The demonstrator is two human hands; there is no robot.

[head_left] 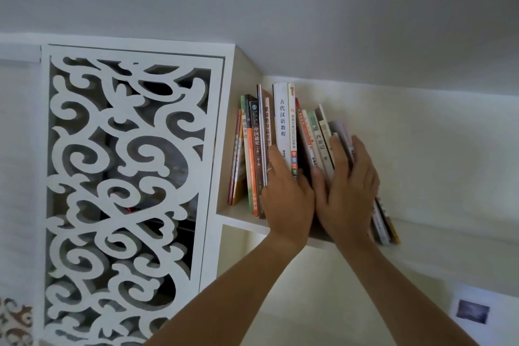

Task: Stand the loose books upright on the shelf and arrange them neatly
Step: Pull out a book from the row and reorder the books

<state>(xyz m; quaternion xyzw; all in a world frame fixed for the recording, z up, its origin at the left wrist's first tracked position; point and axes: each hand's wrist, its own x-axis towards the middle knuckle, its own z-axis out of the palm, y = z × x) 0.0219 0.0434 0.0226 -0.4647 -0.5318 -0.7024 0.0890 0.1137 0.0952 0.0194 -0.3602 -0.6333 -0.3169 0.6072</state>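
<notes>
White carved screen [126, 171] flanks shelf [241, 219]; flat, spread hands [317, 194] press standing books [282, 126].

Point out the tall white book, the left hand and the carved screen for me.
tall white book [281, 118]: head view, on the spine lettering.
left hand [289, 199]: head view, back of the hand.
carved screen [126, 177]: head view, white scrollwork.

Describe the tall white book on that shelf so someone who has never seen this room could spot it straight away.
Start at the white carved scrollwork panel; just to its right, a shelf under the ceiling holds a row of books. Near the middle of the row, above the left hand, stands the white book. It rises highest and has a plain white spine with black characters running down it.
</notes>
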